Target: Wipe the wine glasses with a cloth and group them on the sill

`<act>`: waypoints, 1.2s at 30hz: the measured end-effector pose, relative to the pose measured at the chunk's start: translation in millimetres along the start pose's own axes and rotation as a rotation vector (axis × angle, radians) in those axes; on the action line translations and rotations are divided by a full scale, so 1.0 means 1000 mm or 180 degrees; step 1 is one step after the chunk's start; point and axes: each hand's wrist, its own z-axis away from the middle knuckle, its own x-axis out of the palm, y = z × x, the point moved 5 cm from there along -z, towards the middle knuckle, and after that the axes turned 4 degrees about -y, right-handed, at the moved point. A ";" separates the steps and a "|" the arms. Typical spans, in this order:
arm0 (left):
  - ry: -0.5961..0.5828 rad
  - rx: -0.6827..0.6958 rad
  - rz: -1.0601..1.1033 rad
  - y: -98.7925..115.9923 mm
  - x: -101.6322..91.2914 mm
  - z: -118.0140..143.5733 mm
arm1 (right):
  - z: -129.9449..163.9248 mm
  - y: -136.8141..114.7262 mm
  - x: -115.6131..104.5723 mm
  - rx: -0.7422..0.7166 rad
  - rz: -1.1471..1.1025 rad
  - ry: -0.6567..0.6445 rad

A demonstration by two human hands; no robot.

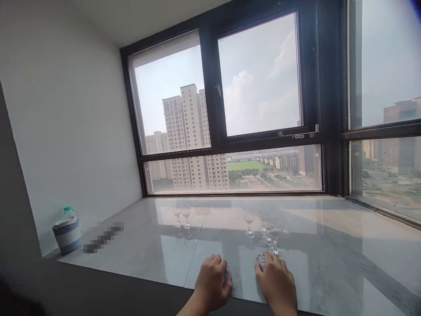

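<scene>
From where I sit, both of my hands come in from the bottom edge, over the near part of the sill [108, 259]. The left hand [213, 276], at bottom centre, has its fingers curled and thumb drawn in round a grey lump [226, 276]; so much of it is covered that I can't tell what it is. The right hand [278, 281], right of bottom centre, has its grip closed over a pale cloth [261, 260], bunched, I judge, so it fits under the fingers. The palms face down and inward, which I take to be for pressing or pinching these things securely.

Just beyond the right fingers stands the nearest glass [274, 228], close enough that I'd call it the main obstacle for that hand. Behind it more stemmed glasses [249, 216] crowd together, four in all by my count, though their bowls overlap. They stand upright on their feet, probably for steadiness. Two other glasses [186, 211] stand as a pair near the middle of the frame, well apart from my hands.

At lower left a tin [67, 237] sits by the wall, a green-capped bottle [69, 211] behind it, both out of the way. Beside them lies a pixelated patch I can't read. The window [210, 101] fills the upper right.
</scene>
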 end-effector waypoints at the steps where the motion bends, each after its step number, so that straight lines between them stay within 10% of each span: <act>1: 0.0013 0.0003 0.0019 -0.001 0.001 0.000 | 0.000 0.000 0.000 -0.0011 0.0003 -0.0004; 8: 0.0261 -0.0267 0.0163 -0.029 -0.012 -0.014 | -0.003 0.003 0.005 -0.0061 0.0010 -0.0168; 20: 0.0075 -0.1829 -0.0560 -0.185 -0.012 -0.074 | -0.002 0.003 0.004 -0.0061 0.0057 -0.0052; 36: -0.0050 -0.1949 -0.0390 -0.212 0.018 -0.104 | -0.003 0.002 0.003 -0.0005 -0.0201 -0.0034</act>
